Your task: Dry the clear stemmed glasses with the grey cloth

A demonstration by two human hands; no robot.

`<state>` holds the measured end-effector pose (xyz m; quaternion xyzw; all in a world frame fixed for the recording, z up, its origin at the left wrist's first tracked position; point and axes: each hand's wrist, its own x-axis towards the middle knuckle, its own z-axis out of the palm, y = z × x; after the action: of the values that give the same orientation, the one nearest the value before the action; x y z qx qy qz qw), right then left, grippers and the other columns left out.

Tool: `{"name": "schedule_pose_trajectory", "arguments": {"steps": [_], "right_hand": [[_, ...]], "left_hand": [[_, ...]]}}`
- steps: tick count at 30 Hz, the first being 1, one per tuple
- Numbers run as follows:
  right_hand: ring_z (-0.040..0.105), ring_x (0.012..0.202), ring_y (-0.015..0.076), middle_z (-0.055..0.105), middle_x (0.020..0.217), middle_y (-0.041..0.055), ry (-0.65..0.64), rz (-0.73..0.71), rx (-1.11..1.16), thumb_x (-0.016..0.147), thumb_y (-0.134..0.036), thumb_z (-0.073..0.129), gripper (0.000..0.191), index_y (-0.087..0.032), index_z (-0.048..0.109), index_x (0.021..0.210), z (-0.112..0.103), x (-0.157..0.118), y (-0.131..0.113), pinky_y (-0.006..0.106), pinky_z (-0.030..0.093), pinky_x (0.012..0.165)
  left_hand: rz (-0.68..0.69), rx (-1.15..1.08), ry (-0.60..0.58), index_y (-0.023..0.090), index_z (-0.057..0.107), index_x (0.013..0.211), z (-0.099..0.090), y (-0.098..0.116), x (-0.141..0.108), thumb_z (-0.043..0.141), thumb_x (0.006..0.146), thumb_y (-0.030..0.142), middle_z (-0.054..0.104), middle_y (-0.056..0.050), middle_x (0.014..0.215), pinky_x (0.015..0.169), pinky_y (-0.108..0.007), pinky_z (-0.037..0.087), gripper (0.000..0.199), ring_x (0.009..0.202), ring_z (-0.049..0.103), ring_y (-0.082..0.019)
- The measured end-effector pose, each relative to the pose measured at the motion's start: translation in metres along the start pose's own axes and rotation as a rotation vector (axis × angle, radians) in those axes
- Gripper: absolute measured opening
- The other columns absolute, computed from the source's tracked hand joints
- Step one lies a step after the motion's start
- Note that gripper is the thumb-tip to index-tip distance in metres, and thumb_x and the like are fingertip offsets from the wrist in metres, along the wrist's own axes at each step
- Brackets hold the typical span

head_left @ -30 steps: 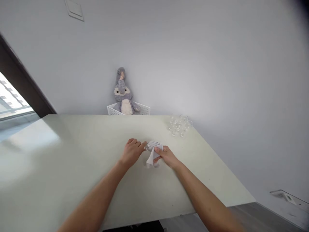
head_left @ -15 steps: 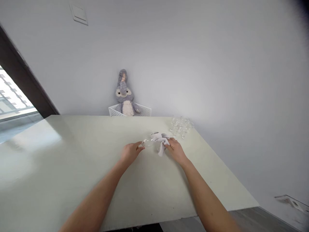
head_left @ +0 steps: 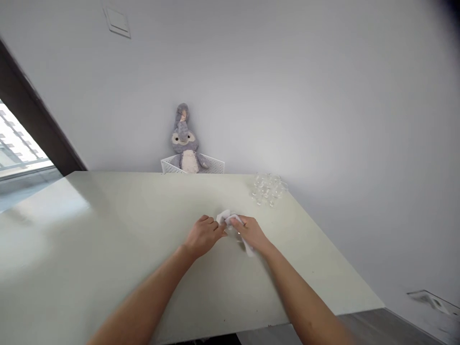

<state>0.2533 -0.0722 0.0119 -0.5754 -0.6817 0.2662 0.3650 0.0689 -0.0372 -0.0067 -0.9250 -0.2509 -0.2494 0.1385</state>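
Two bare hands meet at the centre of the frame over one white table [head_left: 108, 268]. The left hand [head_left: 204, 235] is closed, fingers curled on one end of a single clear glass [head_left: 235, 234], its exact grip blurred. The right hand [head_left: 253, 234] is partly closed, thumb pressing one white cloth [head_left: 224, 215] against that glass. Right of centre stands one cluster of clear glasses [head_left: 266, 188], too overlapped to count. One grey plush toy [head_left: 184, 140] sits in one white basket [head_left: 217, 166], upper centre-left.
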Motion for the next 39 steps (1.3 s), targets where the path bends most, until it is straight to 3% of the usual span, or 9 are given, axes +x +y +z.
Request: {"name": "schedule_pose_trajectory", "arguments": {"steps": [5,9,14,19,21,24,29,34,39], "right_hand": [[0.057,0.064,0.0182,0.064,0.071,0.0053,0.13,0.451,0.836,0.071,-0.055,0.052,0.044,-0.013,0.062,0.078,-0.004,0.006,0.011,0.03,0.044,0.062],[0.057,0.085,0.0216,0.062,0.094,0.0087,0.2,0.326,1.133,0.074,-0.058,0.045,0.049,-0.016,0.057,0.097,0.029,0.001,-0.007,0.034,0.045,0.072],[0.047,0.106,0.0184,0.057,0.107,0.005,0.233,0.045,0.901,0.079,-0.046,0.046,0.038,-0.022,0.05,0.109,0.061,-0.01,-0.016,0.033,0.037,0.09],[0.054,0.083,0.0185,0.061,0.087,0.0056,0.311,0.093,0.719,0.077,-0.042,0.049,0.031,-0.016,0.055,0.091,0.05,-0.003,-0.003,0.03,0.042,0.075],[0.053,0.071,0.017,0.06,0.076,0.0043,0.319,0.124,0.666,0.077,-0.045,0.047,0.032,-0.015,0.056,0.083,0.042,0.0,0.001,0.028,0.042,0.066],[0.05,0.063,0.0149,0.057,0.069,0.002,0.219,0.091,0.548,0.077,-0.046,0.046,0.033,-0.015,0.056,0.078,0.036,-0.001,0.005,0.026,0.039,0.058],[0.045,0.06,0.0134,0.054,0.064,-0.0004,0.027,-0.013,0.239,0.076,-0.042,0.047,0.028,-0.016,0.057,0.072,0.042,-0.004,0.01,0.024,0.035,0.055],[0.045,0.057,0.0133,0.053,0.061,-0.0001,0.066,0.012,0.191,0.079,-0.044,0.041,0.033,-0.016,0.056,0.07,0.035,0.002,0.017,0.023,0.035,0.053],[0.049,0.062,0.0169,0.056,0.065,0.0036,0.302,0.082,0.036,0.079,-0.046,0.039,0.035,-0.016,0.056,0.073,0.012,0.005,0.023,0.026,0.036,0.057]], "left_hand": [[-0.249,-0.106,0.007,0.019,0.05,0.112,0.012,0.006,-0.002,0.04,0.085,0.036,0.058,-0.002,0.062,0.062,-0.03,0.036,0.033,0.06,0.052,-0.015],[-0.498,-0.335,0.01,0.016,0.043,0.12,0.017,0.015,-0.001,0.04,0.084,0.026,0.061,-0.007,0.08,0.065,-0.031,0.039,0.037,0.071,0.055,-0.019],[-0.63,-0.468,0.133,0.018,0.041,0.122,0.016,0.04,0.007,0.038,0.079,0.012,0.054,-0.009,0.093,0.072,-0.033,0.042,0.044,0.082,0.052,-0.021],[-0.539,-0.556,0.216,0.021,0.058,0.099,0.009,0.039,0.01,0.04,0.08,0.017,0.054,-0.008,0.092,0.083,-0.038,0.039,0.026,0.093,0.048,-0.023],[-0.615,-0.72,0.247,0.021,0.057,0.101,0.007,0.03,0.011,0.039,0.083,0.023,0.055,-0.007,0.09,0.081,-0.036,0.041,0.025,0.09,0.051,-0.02],[-0.8,-1.052,0.294,0.021,0.044,0.118,0.005,0.015,0.012,0.046,0.081,0.035,0.057,-0.008,0.102,0.081,-0.035,0.043,0.041,0.092,0.054,-0.019],[-0.9,-1.488,0.205,0.018,0.039,0.121,-0.003,0.007,0.013,0.063,0.069,0.038,0.055,-0.012,0.115,0.082,-0.034,0.044,0.061,0.101,0.054,-0.022],[-0.997,-1.478,0.275,0.013,0.045,0.111,-0.009,0.001,0.014,0.067,0.064,0.038,0.059,-0.015,0.109,0.083,-0.035,0.045,0.058,0.101,0.055,-0.024],[-1.122,-1.406,0.503,0.016,0.042,0.112,-0.003,-0.017,0.008,0.062,0.069,0.041,0.055,-0.015,0.115,0.081,-0.036,0.047,0.053,0.1,0.056,-0.022]]}}
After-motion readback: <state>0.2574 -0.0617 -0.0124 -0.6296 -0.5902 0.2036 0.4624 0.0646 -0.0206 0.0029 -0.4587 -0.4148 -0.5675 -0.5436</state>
